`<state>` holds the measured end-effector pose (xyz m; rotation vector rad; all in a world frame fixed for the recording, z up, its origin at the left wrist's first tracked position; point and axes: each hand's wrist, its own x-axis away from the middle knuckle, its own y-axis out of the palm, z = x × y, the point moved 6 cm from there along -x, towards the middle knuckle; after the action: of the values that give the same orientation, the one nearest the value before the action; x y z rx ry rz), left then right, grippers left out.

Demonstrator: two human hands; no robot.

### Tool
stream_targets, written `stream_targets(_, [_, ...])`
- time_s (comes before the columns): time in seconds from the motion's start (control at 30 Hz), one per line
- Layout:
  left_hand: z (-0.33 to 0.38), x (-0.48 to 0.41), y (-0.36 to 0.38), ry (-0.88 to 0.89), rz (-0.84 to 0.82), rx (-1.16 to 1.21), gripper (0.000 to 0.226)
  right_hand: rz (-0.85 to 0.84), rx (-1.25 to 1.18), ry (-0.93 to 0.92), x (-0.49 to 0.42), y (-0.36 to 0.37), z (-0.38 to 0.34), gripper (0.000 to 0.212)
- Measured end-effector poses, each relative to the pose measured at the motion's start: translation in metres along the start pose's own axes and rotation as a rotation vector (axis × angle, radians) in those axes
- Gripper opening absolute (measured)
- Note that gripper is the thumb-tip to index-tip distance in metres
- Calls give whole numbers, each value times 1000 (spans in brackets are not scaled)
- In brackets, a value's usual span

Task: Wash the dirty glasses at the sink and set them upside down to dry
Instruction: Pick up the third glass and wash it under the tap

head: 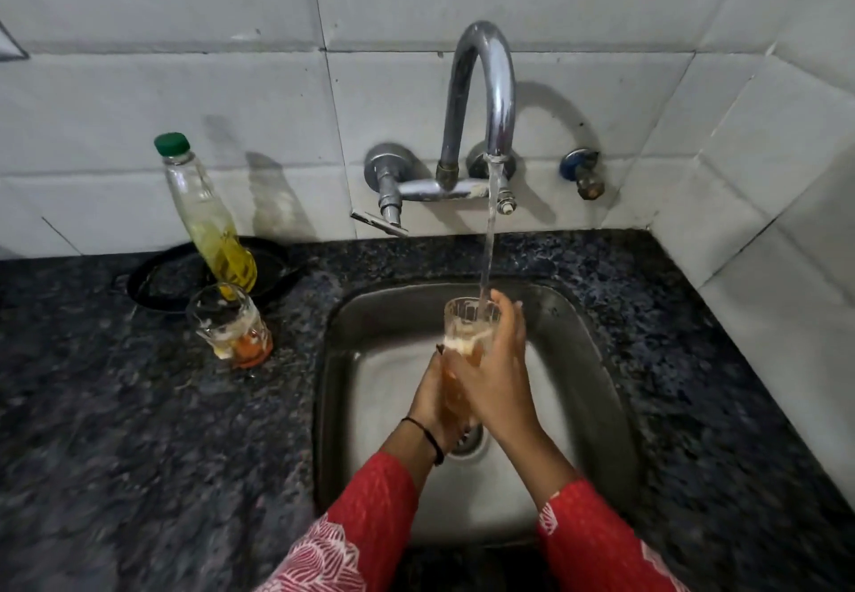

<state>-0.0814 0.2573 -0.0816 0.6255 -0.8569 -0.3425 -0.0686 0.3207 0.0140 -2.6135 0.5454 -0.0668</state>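
A dirty glass (465, 327) with foamy brown liquid is held upright over the steel sink (351, 360), and water from the tap (486, 96) streams into its mouth. My left hand (432, 406) cups its lower part from the left. My right hand (497, 374) wraps around its right side up to the rim. A second dirty glass (229, 320) with orange residue stands upright on the counter left of the sink, apart from both hands.
A clear bottle with a green cap (203, 216) and yellow liquid leans behind the second glass, over a black pan (162, 274). The dark granite counter (139, 429) surrounds the sink. White tiled walls close the back and right. A small valve (585, 175) sticks out right of the tap.
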Motion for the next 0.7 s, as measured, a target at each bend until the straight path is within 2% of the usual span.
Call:
stream_targets(0.07, [1, -5, -4, -9, 61, 2, 43, -9, 361, -216, -6, -6, -11, 49])
stream_targets(0.1, [3, -10, -8, -9, 88, 7, 40, -69, 509, -278, -9, -6, -17, 34])
stream_targets(0.2, [14, -25, -26, 19, 155, 45, 32, -313, 713, -314, -16, -7, -30, 18])
stream_targets(0.27, [22, -32, -37, 69, 165, 134, 33, -397, 706, -272, -24, -3, -30, 15])
stream_targets(0.33, [26, -34, -42, 124, 166, 156, 41, -400, 505, -109, -33, 6, -18, 16])
stream_targets(0.4, [28, -41, -45, 117, 170, 112, 44, -421, 255, 91, -32, 20, -2, 15])
stream_targets(0.43, [30, -44, -44, 93, 168, 95, 45, -463, 214, 125, -29, 30, 7, 14])
stream_targets(0.5, [34, -50, -42, 6, 180, -28, 42, -628, 412, 25, -19, 45, 23, 20])
stream_targets(0.57, [38, -53, -43, -113, 199, -245, 37, -673, 617, -109, -18, 44, 35, 29])
stream_targets(0.63, [39, -56, -44, -230, 193, -489, 37, -733, 685, -227, -20, 41, 45, 35])
stream_targets(0.7, [41, -59, -47, -256, 208, -552, 39, -855, 895, -330, -17, 44, 51, 34])
